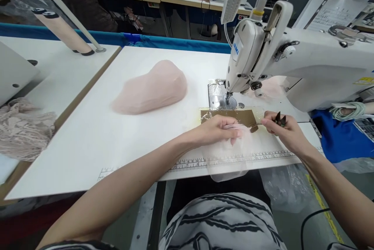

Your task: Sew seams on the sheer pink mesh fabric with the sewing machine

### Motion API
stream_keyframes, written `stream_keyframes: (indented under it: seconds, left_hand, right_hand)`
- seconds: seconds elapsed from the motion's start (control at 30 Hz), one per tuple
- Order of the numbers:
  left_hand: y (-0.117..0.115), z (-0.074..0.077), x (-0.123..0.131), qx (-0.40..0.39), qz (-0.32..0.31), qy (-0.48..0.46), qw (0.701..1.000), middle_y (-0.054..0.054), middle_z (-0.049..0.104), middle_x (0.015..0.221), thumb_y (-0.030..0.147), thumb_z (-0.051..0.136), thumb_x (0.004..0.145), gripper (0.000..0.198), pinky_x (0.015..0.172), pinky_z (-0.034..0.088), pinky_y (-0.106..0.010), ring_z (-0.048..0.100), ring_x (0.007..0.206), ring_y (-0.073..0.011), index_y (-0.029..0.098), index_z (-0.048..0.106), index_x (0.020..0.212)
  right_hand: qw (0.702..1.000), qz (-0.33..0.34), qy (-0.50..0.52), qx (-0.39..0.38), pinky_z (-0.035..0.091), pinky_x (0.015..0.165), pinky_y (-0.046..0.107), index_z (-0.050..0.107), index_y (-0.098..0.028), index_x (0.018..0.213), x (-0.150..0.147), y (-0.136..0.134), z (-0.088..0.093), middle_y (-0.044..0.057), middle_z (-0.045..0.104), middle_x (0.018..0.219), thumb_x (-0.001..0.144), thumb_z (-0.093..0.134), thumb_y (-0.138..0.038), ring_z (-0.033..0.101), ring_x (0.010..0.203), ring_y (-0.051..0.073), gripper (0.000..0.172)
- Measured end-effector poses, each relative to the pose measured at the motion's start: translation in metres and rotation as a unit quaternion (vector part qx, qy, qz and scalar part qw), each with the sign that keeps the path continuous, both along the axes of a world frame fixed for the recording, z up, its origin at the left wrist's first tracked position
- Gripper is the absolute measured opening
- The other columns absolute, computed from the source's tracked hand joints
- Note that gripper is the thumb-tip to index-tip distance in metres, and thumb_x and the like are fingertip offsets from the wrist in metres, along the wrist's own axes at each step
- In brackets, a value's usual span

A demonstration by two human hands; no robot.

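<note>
My left hand [220, 130] pinches a folded edge of sheer pale pink fabric [229, 160], which hangs over the table's front edge. Close by on the right, my right hand [282, 127] is closed around a small dark pointed tool [279, 119]. A thin, wire-like piece runs from these fingertips to the fabric's edge; whether it belongs to the dark tool I cannot tell. Just beyond both hands lies a brown plate [245, 117] under clear tape, in front of the sewing machine's needle area [228, 98].
A white sewing machine [248, 51] stands at the right. Pink sheer fabric [154, 88] lies on the white table [87, 133], with more pink fabric [269, 87] behind the needle. Pale yarn [23, 129] sits at far left. A printed ruler [187, 164] follows the front edge.
</note>
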State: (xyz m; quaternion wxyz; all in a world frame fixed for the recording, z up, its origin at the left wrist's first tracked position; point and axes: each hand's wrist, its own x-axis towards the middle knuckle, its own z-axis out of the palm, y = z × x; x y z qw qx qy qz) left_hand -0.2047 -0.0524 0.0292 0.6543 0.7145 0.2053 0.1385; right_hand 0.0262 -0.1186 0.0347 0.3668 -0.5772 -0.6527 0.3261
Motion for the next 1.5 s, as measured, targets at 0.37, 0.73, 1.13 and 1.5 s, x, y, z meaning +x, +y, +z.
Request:
stream_keyframes:
  seconds: [0.37, 0.73, 1.13, 1.5]
  left_hand:
    - [0.003, -0.005, -0.009, 0.013, -0.034, 0.004, 0.999, 0.002, 0.052, 0.069, 0.037, 0.058, 0.087, 0.029, 0.059, 0.031, -0.023, 0.041, 0.06, -0.0077, 0.014, 0.057, 0.068]
    - [-0.001, -0.001, -0.007, -0.021, -0.023, 0.01, 0.999, 0.003, 0.054, 0.067, 0.038, 0.063, 0.083, 0.027, 0.062, 0.031, -0.023, 0.043, 0.061, -0.0077, 0.015, 0.058, 0.072]
    - [-0.003, -0.001, -0.006, -0.031, -0.083, 0.029, 0.996, 0.003, 0.056, 0.066, 0.033, 0.068, 0.079, 0.022, 0.059, 0.036, -0.023, 0.051, 0.062, -0.0089, 0.015, 0.058, 0.072]
    - [-0.002, -0.002, -0.007, -0.031, -0.044, 0.004, 0.999, 0.002, 0.057, 0.071, 0.038, 0.061, 0.085, 0.022, 0.061, 0.032, -0.024, 0.045, 0.063, -0.0085, 0.016, 0.059, 0.082]
  right_hand:
    - [0.986, -0.138, -0.083, 0.044, 0.026, 0.052, 0.031, 0.041, -0.022, 0.058, 0.003, -0.005, 0.022, -0.003, 0.037, 0.056, 0.087, 0.056, -0.043, 0.03, 0.051, 0.013, 0.038]
    - [0.993, 0.087, -0.072, -0.033, 0.036, 0.059, 0.029, 0.064, -0.023, 0.081, -0.035, -0.007, 0.015, 0.001, 0.056, 0.077, 0.086, 0.059, -0.041, 0.048, 0.067, 0.014, 0.02]
    - [0.997, 0.06, -0.051, 0.014, 0.036, 0.058, 0.03, 0.059, -0.021, 0.072, -0.038, -0.008, 0.015, 0.001, 0.055, 0.071, 0.09, 0.055, -0.039, 0.047, 0.064, 0.015, 0.026]
    - [0.986, 0.126, -0.108, 0.034, 0.042, 0.063, 0.029, 0.06, -0.025, 0.1, -0.032, -0.024, 0.007, 0.004, 0.058, 0.089, 0.087, 0.058, -0.027, 0.052, 0.076, 0.016, 0.014]
